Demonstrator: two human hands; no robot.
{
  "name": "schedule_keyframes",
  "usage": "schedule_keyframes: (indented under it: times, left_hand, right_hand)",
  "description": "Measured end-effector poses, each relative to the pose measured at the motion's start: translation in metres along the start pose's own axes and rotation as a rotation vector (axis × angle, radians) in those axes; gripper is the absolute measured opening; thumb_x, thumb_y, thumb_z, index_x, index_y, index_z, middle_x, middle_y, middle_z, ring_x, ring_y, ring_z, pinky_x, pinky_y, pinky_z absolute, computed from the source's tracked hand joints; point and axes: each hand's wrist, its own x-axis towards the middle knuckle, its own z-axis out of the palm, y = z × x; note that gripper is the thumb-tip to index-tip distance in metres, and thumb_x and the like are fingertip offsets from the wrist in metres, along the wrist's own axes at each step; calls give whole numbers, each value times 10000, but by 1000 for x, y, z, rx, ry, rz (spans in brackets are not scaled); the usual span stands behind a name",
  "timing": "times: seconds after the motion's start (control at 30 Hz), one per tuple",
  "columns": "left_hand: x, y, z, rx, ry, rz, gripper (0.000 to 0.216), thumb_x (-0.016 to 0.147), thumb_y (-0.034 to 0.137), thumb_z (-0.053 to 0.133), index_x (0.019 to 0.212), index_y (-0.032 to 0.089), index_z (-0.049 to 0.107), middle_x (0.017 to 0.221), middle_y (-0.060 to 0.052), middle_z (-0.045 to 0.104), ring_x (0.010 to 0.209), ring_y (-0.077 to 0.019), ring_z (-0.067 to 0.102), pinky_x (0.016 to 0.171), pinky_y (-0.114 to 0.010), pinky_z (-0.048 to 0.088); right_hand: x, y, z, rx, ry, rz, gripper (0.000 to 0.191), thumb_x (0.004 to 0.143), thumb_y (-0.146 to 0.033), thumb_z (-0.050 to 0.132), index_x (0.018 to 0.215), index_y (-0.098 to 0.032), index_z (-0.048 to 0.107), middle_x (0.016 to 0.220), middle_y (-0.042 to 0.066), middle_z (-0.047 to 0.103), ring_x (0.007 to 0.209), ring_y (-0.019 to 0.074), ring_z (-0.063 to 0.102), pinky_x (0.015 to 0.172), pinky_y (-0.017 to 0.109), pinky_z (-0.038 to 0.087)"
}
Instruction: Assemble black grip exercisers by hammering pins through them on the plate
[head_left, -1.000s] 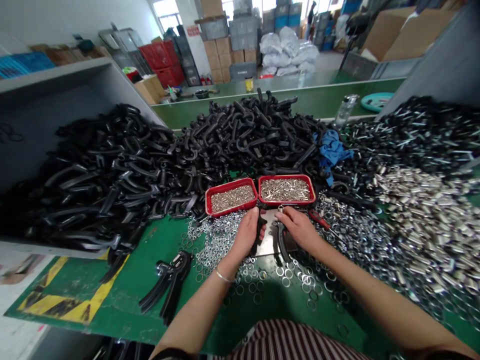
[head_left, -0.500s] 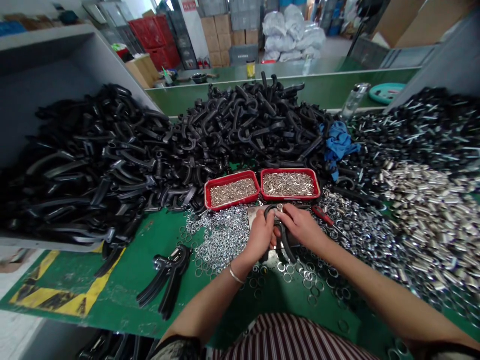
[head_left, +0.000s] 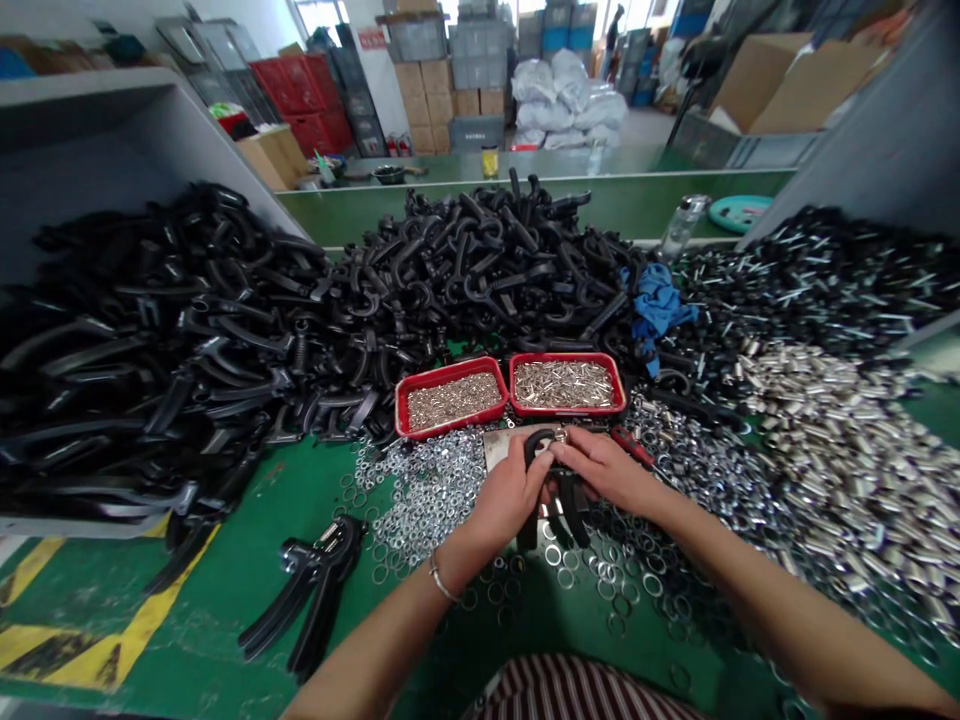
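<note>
Both of my hands are closed around a black hand grip strengthener (head_left: 573,505) at the middle of the bench, its two legs pointing down toward me. My left hand (head_left: 511,490) grips its left side, thumb near the curved top. My right hand (head_left: 606,466) pinches at the top right, by a small shiny metal part (head_left: 560,436). Fingers hide much of the grip's middle. Beneath the hands lies a metal plate (head_left: 496,446), partly covered. Another hand grip (head_left: 319,585) lies on the green bench to the left, legs spread toward me.
Two red trays (head_left: 487,408) of small metal pins stand beyond my hands. Loose nuts (head_left: 431,495) and washers (head_left: 616,580) surround me. Black handle parts (head_left: 480,260) are heaped behind and left; metal sleeves (head_left: 840,430) at right. A red-handled tool (head_left: 631,445) and blue cloth (head_left: 658,300) lie near.
The view has shifted, so the bench appears slightly lower and further left. Both hands remain on the hand grip, whose legs now show more clearly below the fingers.
</note>
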Motion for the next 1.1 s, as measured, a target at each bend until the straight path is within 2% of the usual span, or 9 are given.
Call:
schedule_keyframes:
  times: [0.1,0.27,0.33,0.43,0.57,0.67,0.83,1.0,1.1]
  left_hand:
    - [-10,1,-16,139,-195,48,448,985,556,420,1221,178,468,875,-75,691,741,-229,689,650,-329,523]
    - [-21,19,-33,343,-397,69,537,963,613,427,1256,164,456,910,-115,710,859,-303,707,686,-349,498]
    - [-15,23,-35,415,-421,89,573,957,627,425,1296,165,454,925,-125,713,865,-318,707,676,-352,492]
    - [9,13,-37,458,-410,115,574,961,624,423,1319,180,479,933,-119,715,819,-293,707,657,-339,497]
    - [39,-16,-39,567,-332,194,470,977,533,477,1301,199,543,1111,-140,706,954,-278,698,793,-357,525]
    - [45,-19,-40,761,-314,186,421,981,499,489,1228,177,600,1043,-149,724,947,-300,701,809,-390,529]
    - [76,15,-41,1046,-260,199,319,999,376,481,1022,134,688,892,-171,728,852,-299,717,797,-399,535]
    - [141,38,-29,1115,-168,334,304,983,129,408,1113,113,682,1061,-189,720,988,-287,711,838,-382,549]
    - [160,36,-20,1123,-192,342,306,933,56,427,1056,93,705,1056,-192,723,989,-286,711,856,-380,551]
  right_hand:
    - [-10,-6,3,146,-171,67,402,1029,-566,334,1067,-213,521,815,-3,662,494,111,476,473,250,385]
    - [-26,-13,12,-62,-136,-67,337,1034,-494,379,1017,-201,545,994,63,670,913,198,618,867,348,488]
    - [-23,-11,13,-77,-197,-27,344,1042,-486,353,1065,-198,540,912,54,684,814,193,633,821,349,500]
    - [-4,-2,3,-202,-221,55,347,1016,-487,426,1068,-182,583,752,39,682,657,191,622,695,320,493]
    - [37,14,-35,-490,128,-112,274,966,-398,551,1085,-191,687,1019,92,720,925,235,639,847,354,472]
    - [62,29,-65,-712,320,-155,272,973,-350,541,951,-187,758,972,100,701,999,261,581,929,397,426]
    - [91,41,-75,-1032,256,-137,236,948,-333,590,976,-176,765,973,124,659,1001,276,518,875,369,417]
    - [107,32,-66,-1135,171,-118,141,928,-227,591,925,-148,708,999,134,665,1010,282,532,819,338,428]
    - [109,30,-67,-1138,153,-105,140,939,-207,559,920,-139,680,1009,142,674,1014,277,553,835,331,428]
